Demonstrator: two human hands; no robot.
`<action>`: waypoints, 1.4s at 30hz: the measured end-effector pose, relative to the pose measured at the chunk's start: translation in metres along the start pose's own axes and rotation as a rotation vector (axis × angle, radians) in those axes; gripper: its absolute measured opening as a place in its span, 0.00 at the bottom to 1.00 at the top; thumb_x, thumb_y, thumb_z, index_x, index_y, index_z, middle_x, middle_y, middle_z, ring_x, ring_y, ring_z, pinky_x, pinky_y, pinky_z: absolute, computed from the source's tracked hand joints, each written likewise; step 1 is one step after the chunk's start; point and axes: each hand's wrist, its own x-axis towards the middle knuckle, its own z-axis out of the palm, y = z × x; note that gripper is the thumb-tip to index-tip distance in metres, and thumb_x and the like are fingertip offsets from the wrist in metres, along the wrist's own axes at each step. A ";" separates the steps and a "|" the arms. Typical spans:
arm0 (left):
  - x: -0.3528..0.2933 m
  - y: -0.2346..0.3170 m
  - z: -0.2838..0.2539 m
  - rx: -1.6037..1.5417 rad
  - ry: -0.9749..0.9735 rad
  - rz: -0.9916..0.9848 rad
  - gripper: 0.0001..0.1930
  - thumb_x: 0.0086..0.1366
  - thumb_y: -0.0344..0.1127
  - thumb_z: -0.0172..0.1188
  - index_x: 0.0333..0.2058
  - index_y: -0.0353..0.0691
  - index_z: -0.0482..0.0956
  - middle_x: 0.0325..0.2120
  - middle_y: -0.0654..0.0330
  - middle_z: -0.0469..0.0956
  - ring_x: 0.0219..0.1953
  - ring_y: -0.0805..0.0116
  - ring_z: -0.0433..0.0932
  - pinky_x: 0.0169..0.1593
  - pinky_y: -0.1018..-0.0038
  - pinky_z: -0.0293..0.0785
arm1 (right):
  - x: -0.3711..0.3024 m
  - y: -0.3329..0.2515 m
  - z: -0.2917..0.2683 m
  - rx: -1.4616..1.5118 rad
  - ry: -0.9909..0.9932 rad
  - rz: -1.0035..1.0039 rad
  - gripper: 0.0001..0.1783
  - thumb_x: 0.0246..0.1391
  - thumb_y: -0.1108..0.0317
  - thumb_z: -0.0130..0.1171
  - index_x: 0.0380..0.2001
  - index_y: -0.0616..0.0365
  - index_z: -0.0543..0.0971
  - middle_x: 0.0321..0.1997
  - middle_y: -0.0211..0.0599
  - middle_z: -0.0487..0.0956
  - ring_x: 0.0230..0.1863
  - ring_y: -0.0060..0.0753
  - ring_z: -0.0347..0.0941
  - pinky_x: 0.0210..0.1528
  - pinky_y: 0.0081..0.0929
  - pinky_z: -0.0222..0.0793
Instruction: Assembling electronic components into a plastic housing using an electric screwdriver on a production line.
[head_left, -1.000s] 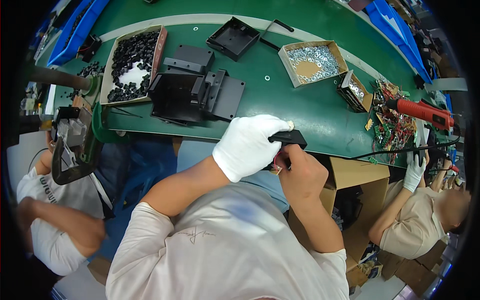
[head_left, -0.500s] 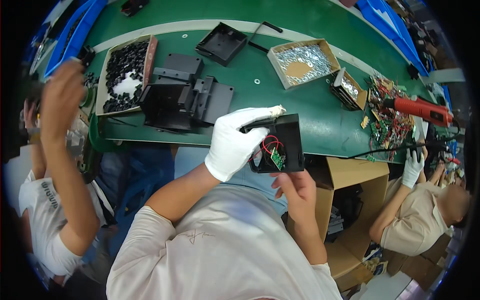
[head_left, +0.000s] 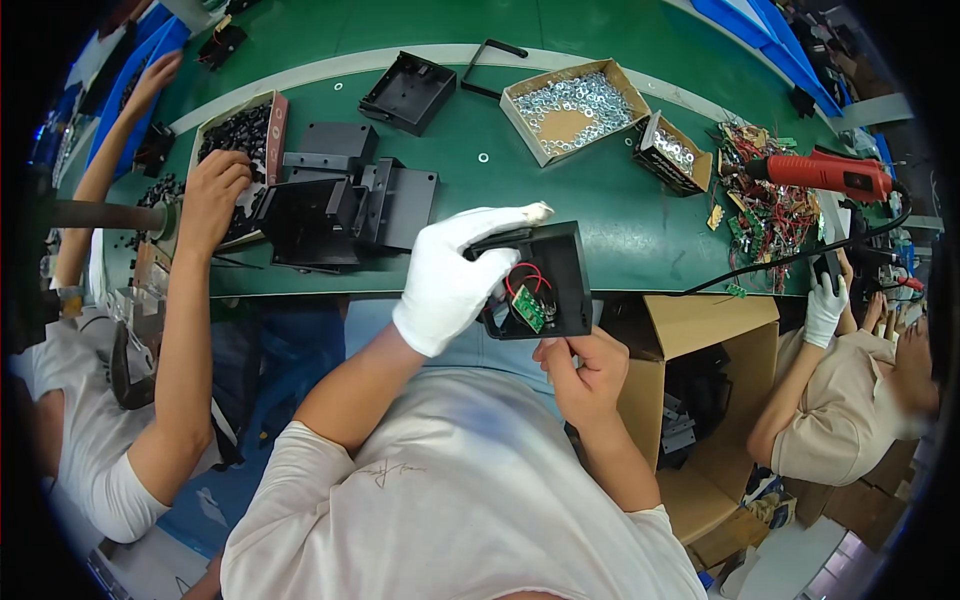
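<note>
My left hand (head_left: pixel 440 285), in a white glove, grips an open black plastic housing (head_left: pixel 572 280) by its left side, above the bench's near edge. Inside the housing sit a small green circuit board (head_left: pixel 528 309) and looped red wires (head_left: pixel 530 268). Just under the housing's lower right corner is my bare right hand (head_left: pixel 592 375). Its fingers are curled in a pinch against or close to the bottom edge, and what lies between them cannot be made out. More black housings (head_left: pixel 312 222) are gathered on the bench ahead, to the left.
On the green bench (head_left: pixel 500 195) stand a box of washers (head_left: pixel 543 152), a smaller box (head_left: pixel 668 180), and a carton of small black parts (head_left: pixel 278 135) into which a co-worker's hand (head_left: pixel 215 190) reaches. A red electric tool (head_left: pixel 825 176) rests by tangled wired boards (head_left: pixel 765 225). Below right is a cardboard box (head_left: pixel 715 325).
The housing has shifted slightly left in my left hand. My right hand's fingers have drawn together into a pinch below it. The left co-worker's hand has moved onto the carton of black parts.
</note>
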 end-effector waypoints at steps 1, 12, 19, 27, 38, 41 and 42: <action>0.005 -0.001 -0.006 0.052 -0.092 0.091 0.22 0.56 0.20 0.59 0.51 0.33 0.86 0.46 0.55 0.87 0.41 0.67 0.83 0.48 0.75 0.79 | 0.000 0.002 0.001 0.041 0.012 0.001 0.06 0.54 0.81 0.59 0.25 0.66 0.83 0.25 0.36 0.80 0.22 0.26 0.66 0.27 0.21 0.62; -0.015 0.041 0.010 0.706 -0.277 0.293 0.34 0.38 0.29 0.80 0.46 0.45 0.72 0.67 0.44 0.64 0.59 0.44 0.75 0.56 0.61 0.77 | 0.004 0.007 0.005 -0.106 0.134 -0.106 0.08 0.54 0.81 0.58 0.21 0.65 0.81 0.21 0.35 0.75 0.22 0.29 0.63 0.28 0.22 0.59; -0.026 0.019 0.021 0.591 -0.093 0.366 0.28 0.38 0.29 0.78 0.40 0.42 0.76 0.66 0.43 0.65 0.58 0.45 0.76 0.55 0.62 0.77 | -0.002 0.020 0.002 0.020 0.162 -0.007 0.08 0.56 0.81 0.57 0.22 0.66 0.80 0.21 0.35 0.75 0.22 0.28 0.63 0.28 0.21 0.60; -0.022 0.011 0.023 0.611 -0.112 0.280 0.16 0.39 0.27 0.76 0.29 0.37 0.81 0.63 0.41 0.70 0.59 0.42 0.75 0.58 0.62 0.75 | 0.003 0.013 0.010 0.080 0.199 0.035 0.08 0.57 0.80 0.58 0.24 0.67 0.81 0.22 0.35 0.76 0.22 0.27 0.65 0.28 0.21 0.62; -0.011 -0.025 0.002 0.173 -0.044 0.259 0.13 0.42 0.27 0.78 0.27 0.34 0.83 0.60 0.50 0.74 0.54 0.50 0.78 0.56 0.65 0.75 | 0.064 -0.027 -0.040 -0.165 -0.019 -0.125 0.03 0.50 0.76 0.68 0.30 0.62 0.86 0.24 0.28 0.79 0.22 0.21 0.65 0.28 0.19 0.63; -0.003 -0.023 -0.009 -0.181 -0.077 -0.022 0.12 0.45 0.25 0.78 0.28 0.34 0.83 0.59 0.54 0.75 0.54 0.54 0.78 0.57 0.65 0.74 | 0.148 -0.052 -0.084 -0.442 0.271 -0.173 0.07 0.52 0.73 0.69 0.34 0.63 0.87 0.25 0.30 0.82 0.25 0.20 0.70 0.30 0.17 0.66; -0.001 -0.022 -0.010 -0.294 -0.088 -0.118 0.12 0.45 0.25 0.78 0.28 0.34 0.83 0.58 0.55 0.75 0.55 0.55 0.77 0.58 0.65 0.73 | 0.182 -0.042 -0.099 -0.539 0.326 -0.153 0.10 0.55 0.68 0.66 0.36 0.63 0.87 0.28 0.33 0.85 0.27 0.30 0.77 0.33 0.26 0.73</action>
